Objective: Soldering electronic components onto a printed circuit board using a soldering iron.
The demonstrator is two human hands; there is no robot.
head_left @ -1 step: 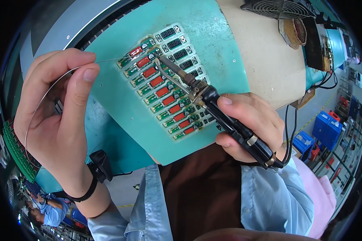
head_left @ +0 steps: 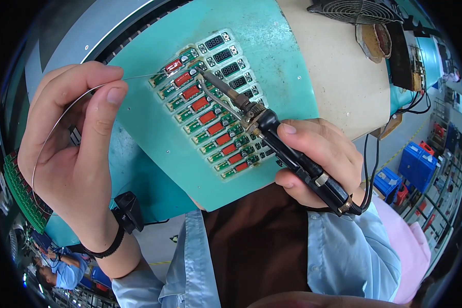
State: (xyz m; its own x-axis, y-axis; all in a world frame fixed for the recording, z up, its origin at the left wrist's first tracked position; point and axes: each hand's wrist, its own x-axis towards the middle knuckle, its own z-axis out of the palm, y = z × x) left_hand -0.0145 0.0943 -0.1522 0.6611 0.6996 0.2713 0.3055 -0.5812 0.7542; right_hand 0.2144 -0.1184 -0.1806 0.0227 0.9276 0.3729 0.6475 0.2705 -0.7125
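Observation:
A thin solder wire (head_left: pixel 141 76) is pinched between the thumb and forefinger of my left hand (head_left: pixel 72 123), its slack curving down past the palm. My right hand (head_left: pixel 326 154) grips a black soldering iron (head_left: pixel 305 172) with a thin metal tube along its tip. The iron's tip and the wire's end come close together over the upper boards; whether they touch I cannot tell. Small green circuit boards with red components (head_left: pixel 207 117) lie in a slanting row on a teal plate (head_left: pixel 156 133). Beside them runs a row of black digit displays (head_left: pixel 230 69), partly behind the iron.
A wire fan guard (head_left: pixel 357 11) and a brown, worn pad (head_left: pixel 373 43) are at the upper right. Green boards (head_left: pixel 25 192) stand at the left edge. Blue crates (head_left: pixel 418 164) are off to the right. A person in blue (head_left: pixel 69 274) is at lower left.

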